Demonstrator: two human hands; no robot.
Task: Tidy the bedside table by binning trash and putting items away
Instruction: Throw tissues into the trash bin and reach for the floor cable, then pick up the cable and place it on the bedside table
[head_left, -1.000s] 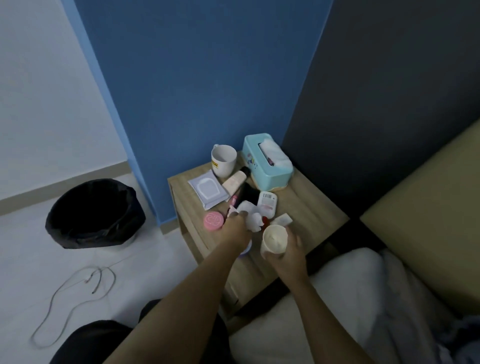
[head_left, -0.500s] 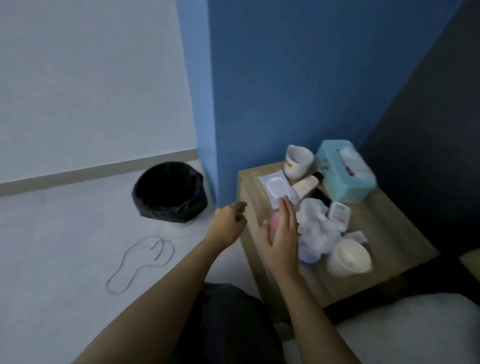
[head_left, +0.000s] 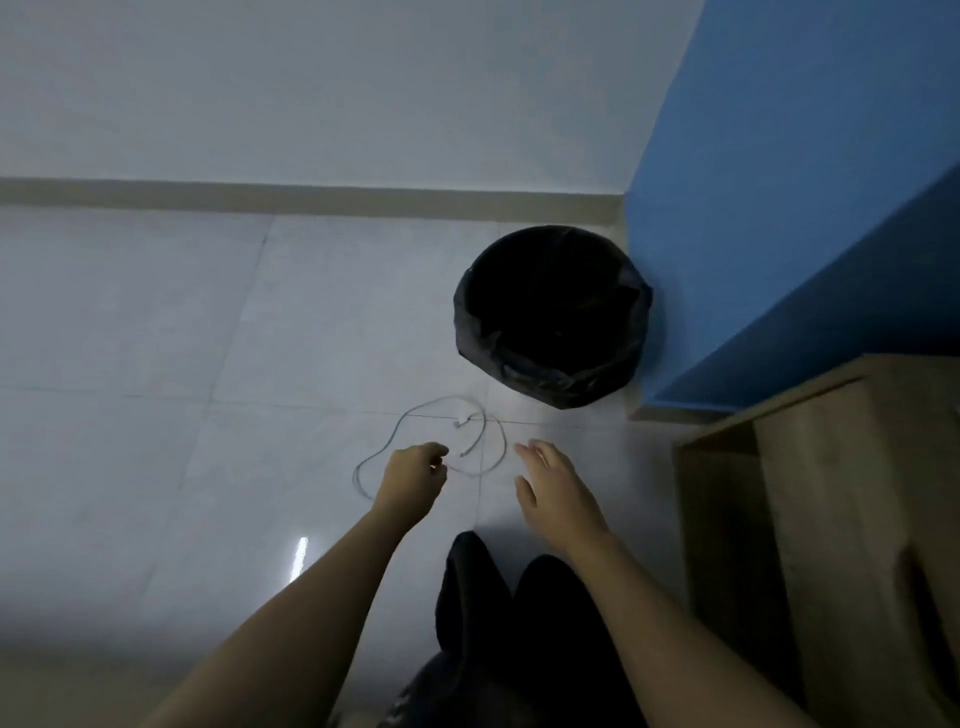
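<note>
A thin white cable (head_left: 399, 427) lies in loose loops on the pale tiled floor, just in front of a round bin lined with a black bag (head_left: 545, 388). My left hand (head_left: 413, 479) hovers over the cable's near loop with its fingers curled; nothing shows inside it, and I cannot tell whether it touches the cable. My right hand (head_left: 555, 488) is stretched out to the right of the loops, palm down, fingers apart, holding nothing. The wooden bedside table (head_left: 831, 499) shows only its side at the right edge; its top and the items on it are out of view.
The bin stands against the corner of a blue wall (head_left: 779, 208). A beige skirting board (head_left: 311, 197) runs along the white back wall. My knees in dark trousers (head_left: 483, 597) sit between my forearms at the bottom.
My view has swung left and down, from the tabletop to the floor. Both hands have left the table and its items and now reach toward the cable. The tabletop clutter has gone out of view.
</note>
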